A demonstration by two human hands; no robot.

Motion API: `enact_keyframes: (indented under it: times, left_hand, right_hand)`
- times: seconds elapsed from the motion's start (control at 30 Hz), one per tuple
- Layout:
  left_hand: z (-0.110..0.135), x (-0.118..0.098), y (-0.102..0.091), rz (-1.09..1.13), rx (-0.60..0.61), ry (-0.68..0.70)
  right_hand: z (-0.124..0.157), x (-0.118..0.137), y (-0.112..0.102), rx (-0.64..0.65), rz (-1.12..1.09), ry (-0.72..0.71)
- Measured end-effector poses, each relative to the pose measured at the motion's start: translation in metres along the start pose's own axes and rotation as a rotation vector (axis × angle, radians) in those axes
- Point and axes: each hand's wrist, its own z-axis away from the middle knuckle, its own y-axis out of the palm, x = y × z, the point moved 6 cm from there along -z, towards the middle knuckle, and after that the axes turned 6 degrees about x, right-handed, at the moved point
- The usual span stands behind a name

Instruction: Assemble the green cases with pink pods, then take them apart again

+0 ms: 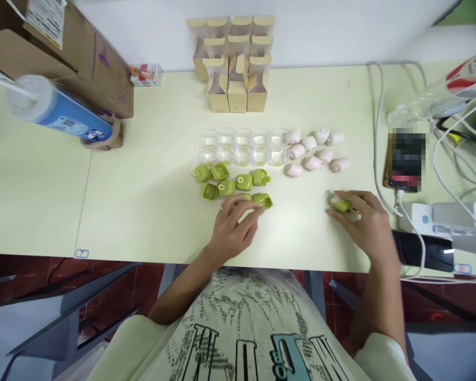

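My right hand pinches a small green case with a pale part at its left end, just above the table at the right. My left hand is over the near edge of a group of small green cases. Its thumb and fingertips come together at the rim of the nearest right one, a hollow green case. Part of another green case lies hidden under the fingers. Several pale pink rounded pieces lie in loose rows beyond my hands. Beside them, clear plastic cups stand in two rows.
Open cardboard boxes stand against the wall. At left are a large carton and a blue tube in a holder. A phone, white cables, a black device and a plastic bottle crowd the right side.
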Motion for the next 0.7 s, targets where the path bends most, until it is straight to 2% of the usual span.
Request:
enact_keyframes:
  times: [0.1,0.2,0.3,0.4,0.5,0.6,0.7]
  left_hand:
    - [-0.01,-0.023,0.018,0.107,0.036,0.066]
    - [-0.02,-0.033,0.024,0.159,0.058,0.134]
    - [-0.021,-0.025,0.014,0.255,0.015,0.124]
    - [-0.011,-0.009,-0.001,0.279,-0.078,0.012]
    - [0.002,-0.003,-0.01,0.182,-0.147,-0.087]
    - [0.008,-0.004,-0.012,0.097,-0.179,-0.111]
    - [0.009,-0.001,-0.016,0.05,-0.223,-0.13]
  right_hand:
    - [0.007,0.024,0.018,-0.054,-0.26,-0.032]
    - [-0.001,0.073,0.041,0.113,-0.754,-0.137]
    - [-0.013,0.12,0.055,0.228,-1.007,-0.236]
    - [-0.023,0.143,0.065,0.173,-1.022,-0.231]
    - [-0.029,0.157,0.073,0.087,-0.899,-0.177]
    - [-0.029,0.175,0.074,0.04,-0.71,-0.255]
    - [-0.031,0.188,0.075,0.058,-0.575,-0.324]
